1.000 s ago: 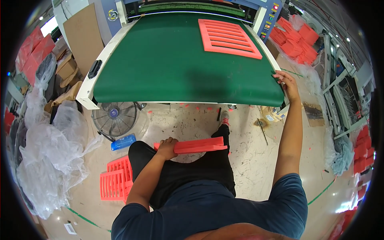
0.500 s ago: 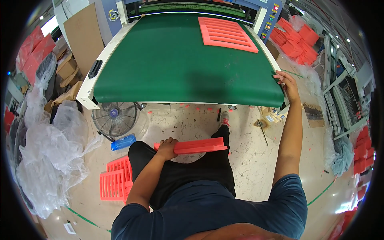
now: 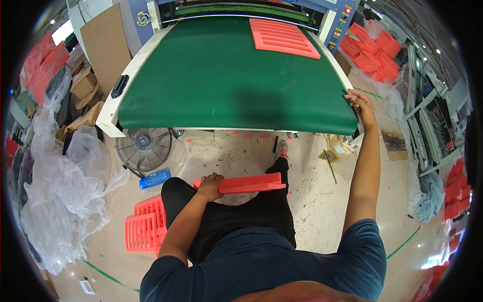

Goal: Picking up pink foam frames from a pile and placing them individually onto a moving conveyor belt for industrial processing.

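- Blue-framed machine (image 3: 241,9), standing along the far edge of a green conveyor belt (image 3: 201,75) that reaches from it toward the person
- Crumpled clear plastic sheeting (image 3: 65,196), heaped on the floor (image 3: 322,206) beyond the belt's near left corner
- Round floor fan (image 3: 143,143), on the floor just below the near edge of the belt, close to its left corner
- Slotted red foam panel (image 3: 285,39), flat on the belt at its far edge, toward the far right corner
- Slotted red panels (image 3: 146,227), overlapping on the floor beside the person's left leg
- Red foam pieces (image 3: 251,183), seen edge-on, one against the other, lying across the person's lap (image 3: 246,214)
- Blue container (image 3: 155,178), on its side on the floor, near the fan
- Right grip (image 3: 359,104), loosely open at the belt's near right corner, fingers bent at the white side rail (image 3: 334,65)
- Left grip (image 3: 210,187), closed round the red foam pieces near their left end
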